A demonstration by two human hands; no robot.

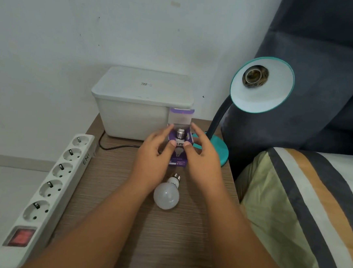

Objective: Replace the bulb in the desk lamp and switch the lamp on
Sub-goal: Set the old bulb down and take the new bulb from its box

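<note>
Wooden table (124, 193): left hand (151, 153), right hand (203, 155) grip open purple bulb box (178, 153).

Both forearms extended forward, left hand (152, 151) and right hand (202, 155) curled inward, thumbs nearly touching.

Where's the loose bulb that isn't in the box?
The loose bulb lies on its side on the wooden table, low in the head view, between the two forearms and just nearer than the purple box.
</note>
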